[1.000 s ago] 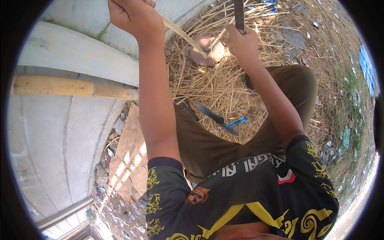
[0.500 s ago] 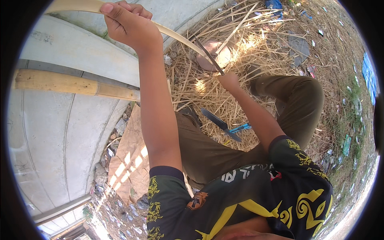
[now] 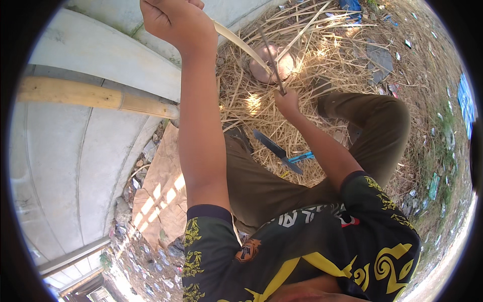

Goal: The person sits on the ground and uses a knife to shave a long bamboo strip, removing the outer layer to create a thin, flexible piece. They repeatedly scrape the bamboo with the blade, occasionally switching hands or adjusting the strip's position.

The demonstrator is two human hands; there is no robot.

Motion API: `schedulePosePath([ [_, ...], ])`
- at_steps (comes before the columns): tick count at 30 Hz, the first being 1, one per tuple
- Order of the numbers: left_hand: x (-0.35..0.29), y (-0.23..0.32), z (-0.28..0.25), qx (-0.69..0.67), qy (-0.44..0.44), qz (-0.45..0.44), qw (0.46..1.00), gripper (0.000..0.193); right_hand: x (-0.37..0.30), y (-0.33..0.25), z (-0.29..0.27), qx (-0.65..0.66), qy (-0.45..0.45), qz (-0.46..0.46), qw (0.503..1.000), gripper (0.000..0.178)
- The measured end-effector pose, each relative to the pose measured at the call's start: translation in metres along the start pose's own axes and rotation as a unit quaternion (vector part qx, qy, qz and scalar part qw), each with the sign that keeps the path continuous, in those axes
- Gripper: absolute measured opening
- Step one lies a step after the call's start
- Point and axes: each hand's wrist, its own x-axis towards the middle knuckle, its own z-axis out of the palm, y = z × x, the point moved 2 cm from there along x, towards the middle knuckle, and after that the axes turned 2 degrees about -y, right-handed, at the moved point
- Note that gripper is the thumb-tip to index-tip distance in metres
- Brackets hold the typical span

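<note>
My left hand (image 3: 176,22) is raised high at the top of the view and grips the upper end of a thin pale bamboo strip (image 3: 241,45). The strip runs down to the right toward my right hand (image 3: 288,100). My right hand is shut on the handle of a dark-bladed knife (image 3: 270,60), whose blade points up and meets the strip. I sit on dry straw with my bent legs in olive trousers (image 3: 372,126). My bare foot (image 3: 271,63) rests in the straw just beyond the knife.
A saw with a blue handle (image 3: 282,153) lies on the straw between my legs. A thick bamboo pole (image 3: 95,98) lies across a curved grey concrete surface (image 3: 65,166) at left. Flattened cardboard (image 3: 161,191) lies beside my left thigh. Litter is scattered over dry grass at right.
My right hand has dropped from the top of the view toward my lap with the knife. My left hand stays raised and the strip now slants between the two hands.
</note>
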Motion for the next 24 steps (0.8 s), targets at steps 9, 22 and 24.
schedulePosePath([
  [9,0.018,-0.006,-0.028,-0.013,0.073,-0.053,0.996,0.06,0.014,-0.001,0.001,0.104,-0.12,0.252,0.954,0.035],
  [22,0.005,0.006,-0.012,-0.022,-0.026,-0.037,0.999,0.067,0.003,-0.035,-0.004,0.026,0.046,-0.122,0.991,0.029],
  [24,0.005,0.005,-0.009,-0.029,-0.022,-0.035,0.999,0.066,0.003,0.057,0.016,-0.155,-0.067,0.112,0.979,0.041],
])
